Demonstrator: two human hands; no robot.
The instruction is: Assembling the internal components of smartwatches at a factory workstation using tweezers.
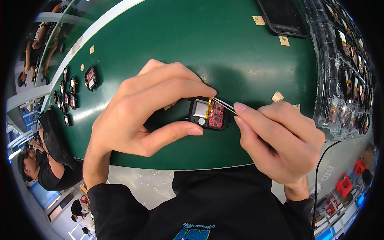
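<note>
Between my hands on the green tabletop lies a small black device housing (216,128) with its inside showing. In it sit a silver battery (200,110) with a yellow taped edge, a red circuit board (218,115) and a small round pale part. My left hand (150,106) is curled around the housing, thumb at its near left side and index fingertip at its top edge. Pinched in my right hand (276,138) is a pair of thin tweezers (225,105), whose tips reach the top of the board beside my left fingertip. The exact contact there is too small to tell.
Several similar housings (72,101) stand at the far left, one (91,78) apart from them. Clear plastic trays (338,80) full of such units fill the right edge. A black tray-like object (283,18) lies at the back right, near small tan paper pieces (277,96). A co-worker (50,164) sits at left.
</note>
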